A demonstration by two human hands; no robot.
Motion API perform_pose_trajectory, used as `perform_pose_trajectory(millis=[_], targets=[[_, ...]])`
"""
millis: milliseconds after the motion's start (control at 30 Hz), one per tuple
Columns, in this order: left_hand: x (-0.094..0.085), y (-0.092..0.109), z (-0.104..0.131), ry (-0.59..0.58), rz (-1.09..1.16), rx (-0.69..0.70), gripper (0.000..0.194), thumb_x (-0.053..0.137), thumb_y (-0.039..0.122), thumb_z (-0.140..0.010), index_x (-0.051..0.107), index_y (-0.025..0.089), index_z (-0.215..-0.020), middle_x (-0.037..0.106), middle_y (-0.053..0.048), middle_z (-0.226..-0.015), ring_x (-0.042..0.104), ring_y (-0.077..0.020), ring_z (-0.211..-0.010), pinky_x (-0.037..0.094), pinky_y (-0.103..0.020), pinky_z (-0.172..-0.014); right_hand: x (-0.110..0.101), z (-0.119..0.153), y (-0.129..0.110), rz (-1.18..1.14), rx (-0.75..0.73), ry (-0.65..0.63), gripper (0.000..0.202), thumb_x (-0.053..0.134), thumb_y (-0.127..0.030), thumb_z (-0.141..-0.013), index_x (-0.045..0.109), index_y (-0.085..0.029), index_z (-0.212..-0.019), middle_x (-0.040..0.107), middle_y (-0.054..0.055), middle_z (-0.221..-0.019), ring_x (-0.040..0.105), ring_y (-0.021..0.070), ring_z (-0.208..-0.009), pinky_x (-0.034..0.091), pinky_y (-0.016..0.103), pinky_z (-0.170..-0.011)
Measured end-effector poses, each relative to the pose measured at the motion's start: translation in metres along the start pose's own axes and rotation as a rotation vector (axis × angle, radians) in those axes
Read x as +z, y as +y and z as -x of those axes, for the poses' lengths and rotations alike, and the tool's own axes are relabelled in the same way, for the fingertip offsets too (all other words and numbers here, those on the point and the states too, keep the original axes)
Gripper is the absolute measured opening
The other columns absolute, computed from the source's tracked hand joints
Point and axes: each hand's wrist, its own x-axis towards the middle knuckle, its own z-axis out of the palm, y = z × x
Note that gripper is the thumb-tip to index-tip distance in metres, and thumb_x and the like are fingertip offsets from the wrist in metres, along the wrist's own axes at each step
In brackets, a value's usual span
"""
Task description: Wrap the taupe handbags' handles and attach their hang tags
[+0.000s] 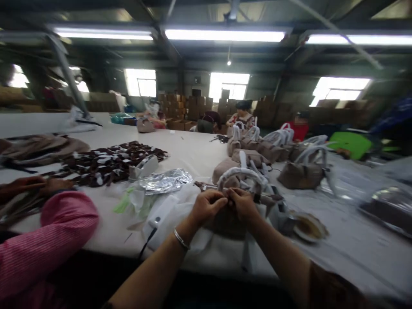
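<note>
In front of me a taupe handbag (230, 225) stands at the table's near edge, its arched handle (241, 171) wrapped in white. My left hand (207, 206) and my right hand (243, 206) meet at the bag's top, just below the handle. Both are closed, with thumbs and forefingers pinched together. Whatever small part they pinch is hidden by the fingers. A bracelet circles my left wrist. White wrapping sheets (174, 214) lie to the left of the bag.
Several taupe handbags (299, 174) with wrapped handles stand behind and to the right. A dish (309, 227) sits at right. Dark brown straps (109, 163) and silvery film (167, 180) lie at left. A co-worker's pink sleeve (61, 227) reaches in at far left.
</note>
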Motion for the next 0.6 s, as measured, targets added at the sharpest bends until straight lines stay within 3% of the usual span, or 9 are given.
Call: perform_pose_trajectory(millis=[100,233,433,600], targets=[[0.000,0.000,-0.004,-0.004,-0.154,0.083,0.012,0.068,0.026,-0.083,0.073,0.018,-0.090,0.073,-0.007,-0.096,0.067,-0.0209,-0.093,0.052,-0.032,-0.088,0.002,-0.004,-0.004,-0.109,0.008,0.008,0.049,0.085,-0.054,-0.054,0.064,-0.016,-0.076,0.058,-0.004,-0.057,0.042,0.0067,-0.042,0.029,0.019,-0.036],[0.005,-0.007,-0.008,0.099,-0.363,0.119,0.015,0.061,0.016,-0.087,0.073,0.022,-0.096,0.074,-0.002,-0.090,0.068,-0.0178,-0.083,0.054,-0.030,-0.084,0.003,-0.006,-0.004,-0.196,0.030,-0.009,0.051,0.088,-0.050,-0.051,0.063,-0.016,-0.079,0.058,-0.005,-0.057,0.042,0.0059,-0.043,0.025,0.017,-0.035],[0.007,-0.011,-0.012,0.128,-0.591,0.284,0.016,0.055,0.018,-0.092,0.071,0.017,-0.096,0.071,-0.007,-0.091,0.066,-0.0209,-0.086,0.053,-0.033,-0.084,0.001,-0.009,-0.003,-0.216,0.074,-0.048,0.051,0.089,-0.049,-0.053,0.063,-0.016,-0.081,0.055,-0.006,-0.053,0.040,0.0054,-0.041,0.023,0.016,-0.033],[0.009,-0.009,-0.014,0.135,-0.725,0.303,0.018,0.049,0.021,-0.095,0.066,0.016,-0.091,0.065,-0.009,-0.088,0.062,-0.0227,-0.085,0.051,-0.034,-0.080,0.000,-0.010,-0.005,-0.234,0.081,-0.091,0.046,0.090,-0.046,-0.053,0.064,-0.015,-0.075,0.057,-0.005,-0.056,0.040,0.0044,-0.042,0.024,0.016,-0.033]])
